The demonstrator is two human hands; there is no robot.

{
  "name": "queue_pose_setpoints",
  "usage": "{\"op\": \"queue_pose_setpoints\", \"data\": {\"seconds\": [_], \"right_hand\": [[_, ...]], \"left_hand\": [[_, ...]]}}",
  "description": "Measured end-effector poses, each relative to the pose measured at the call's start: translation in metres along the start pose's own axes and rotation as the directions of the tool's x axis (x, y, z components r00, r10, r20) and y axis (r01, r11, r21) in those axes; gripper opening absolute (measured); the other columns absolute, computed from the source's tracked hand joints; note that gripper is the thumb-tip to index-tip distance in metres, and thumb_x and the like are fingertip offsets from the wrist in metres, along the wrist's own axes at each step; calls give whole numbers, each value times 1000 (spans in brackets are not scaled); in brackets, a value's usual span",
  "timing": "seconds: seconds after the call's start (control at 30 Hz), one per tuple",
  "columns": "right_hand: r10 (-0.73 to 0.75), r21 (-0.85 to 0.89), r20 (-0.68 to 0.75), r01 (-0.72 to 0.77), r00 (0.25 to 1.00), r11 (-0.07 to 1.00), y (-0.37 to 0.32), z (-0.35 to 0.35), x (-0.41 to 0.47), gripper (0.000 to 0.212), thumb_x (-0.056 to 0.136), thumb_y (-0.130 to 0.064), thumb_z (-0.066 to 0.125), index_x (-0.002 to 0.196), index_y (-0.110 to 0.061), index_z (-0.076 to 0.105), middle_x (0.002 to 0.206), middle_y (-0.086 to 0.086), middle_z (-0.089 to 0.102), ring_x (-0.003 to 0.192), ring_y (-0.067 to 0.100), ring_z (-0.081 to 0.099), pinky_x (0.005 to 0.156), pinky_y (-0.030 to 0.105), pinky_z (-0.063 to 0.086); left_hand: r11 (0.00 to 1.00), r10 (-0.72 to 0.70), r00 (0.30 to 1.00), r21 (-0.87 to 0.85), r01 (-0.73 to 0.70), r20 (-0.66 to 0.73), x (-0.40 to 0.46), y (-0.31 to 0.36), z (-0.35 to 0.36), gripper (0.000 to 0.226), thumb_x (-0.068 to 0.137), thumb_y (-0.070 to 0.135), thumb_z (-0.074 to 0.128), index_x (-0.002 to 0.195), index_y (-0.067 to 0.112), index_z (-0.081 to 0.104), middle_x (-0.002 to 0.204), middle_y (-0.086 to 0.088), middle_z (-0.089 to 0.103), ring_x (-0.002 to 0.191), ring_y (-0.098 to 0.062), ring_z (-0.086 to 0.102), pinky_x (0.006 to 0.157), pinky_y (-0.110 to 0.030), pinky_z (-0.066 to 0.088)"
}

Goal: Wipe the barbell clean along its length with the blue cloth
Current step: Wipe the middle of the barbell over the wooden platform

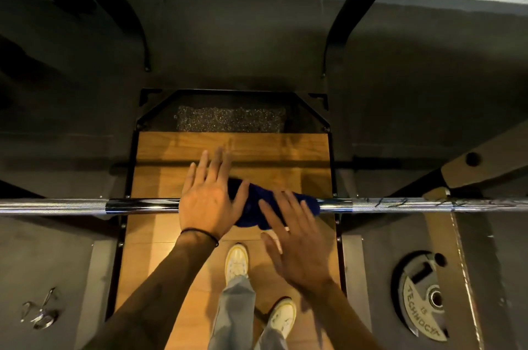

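Under the head camera, a dark rubber gym floor (251,44) fills most of the view, with a wooden platform (285,155) set into it in the middle. Two black rack posts (351,21) curve up from the floor at the far side. Across the whole width runs the barbell (85,204), a shiny steel bar lying level above the platform, its knurled sections out toward both edges. On the right, a grey weight plate (423,295) sits low beside a tan beam. Two white shoes (236,261) and pale trouser legs stand on the wood below the bar.

The left hand (207,204) lies over the bar with fingers straight and spread, palm down, thumb resting against the near end of the blue cloth (251,206); a thin black band circles its wrist. The right hand (300,246) is also flat and open, fingers stretched so that their tips lie on the cloth, gripping nothing. The cloth is bunched on the middle of the bar, draped over it between the two hands and hanging a little on the near side. At the lower left, a metal spring clip (40,309) lies on the floor.
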State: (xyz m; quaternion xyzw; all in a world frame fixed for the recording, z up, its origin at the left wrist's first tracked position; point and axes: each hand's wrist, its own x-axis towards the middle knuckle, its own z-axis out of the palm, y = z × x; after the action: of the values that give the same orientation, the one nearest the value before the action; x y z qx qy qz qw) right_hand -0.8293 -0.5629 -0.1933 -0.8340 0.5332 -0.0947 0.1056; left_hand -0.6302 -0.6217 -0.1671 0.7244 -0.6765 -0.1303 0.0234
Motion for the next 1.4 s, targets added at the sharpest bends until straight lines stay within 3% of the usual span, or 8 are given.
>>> {"op": "queue_pose_setpoints", "data": {"seconds": [0.23, 0.43, 0.63, 0.8, 0.93, 1.1, 1.3, 1.4], "right_hand": [[542, 228, -102, -511, 834, 829, 7, -10, -3, 65, 105, -54, 27, 159, -17, 30, 170, 4, 15, 159, 25, 2, 126, 53, 8], [6, 19, 13, -6, 1000, 1000, 11, -3, -13, 59, 109, -51, 23, 161, -24, 26, 172, 5, 10, 158, 27, 10, 125, 48, 13], [494, 219, -86, -468, 865, 856, 7, -10, -25, 64, 107, -56, 22, 159, -18, 30, 171, 6, 11, 158, 28, 3, 124, 56, 15], [410, 307, -319, -315, 855, 898, -16, -19, 11, 36, 97, -35, 54, 121, -8, 61, 135, 14, 54, 139, 31, 42, 121, 57, 25], [514, 224, -176, -475, 839, 851, -14, -11, 42, 60, 107, -48, 29, 147, -7, 47, 157, 15, 41, 151, 35, 29, 127, 50, 4], [60, -28, 35, -59, 998, 998, -1, -11, 32, 63, 108, -53, 22, 156, -14, 35, 163, 10, 36, 153, 28, 26, 127, 44, 9], [560, 90, -119, -553, 820, 829, 44, -25, 24, 58, 107, -52, 26, 147, -17, 49, 155, 10, 45, 152, 30, 25, 126, 57, 13], [502, 101, -106, -493, 858, 864, -17, -12, 42, 53, 108, -50, 25, 144, -22, 51, 157, 7, 44, 154, 34, 22, 126, 55, 5]], "left_hand": [[999, -36, 999, -8, 36, -1, 12, 0, 0, 75, 95, 67, 14, 156, 24, 17, 164, -1, 13, 151, -22, 7, 123, -44, 10], [997, -58, 998, -42, 58, -2, 18, 2, -4, 78, 92, 70, 13, 156, 25, 20, 164, 1, 12, 152, -19, 6, 122, -43, 11], [998, -47, 999, -37, 46, -18, 24, -2, -1, 76, 94, 67, 13, 156, 24, 20, 164, -4, 15, 151, -21, 9, 122, -46, 14], [999, -41, 999, -23, 41, -12, 28, 0, 0, 76, 94, 66, 12, 156, 22, 20, 164, -4, 14, 151, -21, 8, 122, -45, 14], [999, -47, 999, -17, 47, 0, 32, 0, 1, 77, 93, 67, 12, 155, 22, 21, 164, -3, 15, 151, -19, 9, 122, -44, 14], [998, -50, 999, -35, 50, -3, 35, -2, -2, 76, 93, 67, 13, 155, 23, 20, 164, -2, 16, 151, -18, 11, 122, -42, 14], [999, -35, 999, -24, 35, 5, 36, -3, -1, 76, 94, 66, 12, 156, 23, 19, 164, -2, 16, 151, -19, 10, 122, -42, 14], [999, -44, 999, -24, 44, 10, 35, 0, -2, 77, 93, 67, 11, 156, 23, 20, 164, -2, 16, 151, -18, 10, 122, -42, 14]]}}
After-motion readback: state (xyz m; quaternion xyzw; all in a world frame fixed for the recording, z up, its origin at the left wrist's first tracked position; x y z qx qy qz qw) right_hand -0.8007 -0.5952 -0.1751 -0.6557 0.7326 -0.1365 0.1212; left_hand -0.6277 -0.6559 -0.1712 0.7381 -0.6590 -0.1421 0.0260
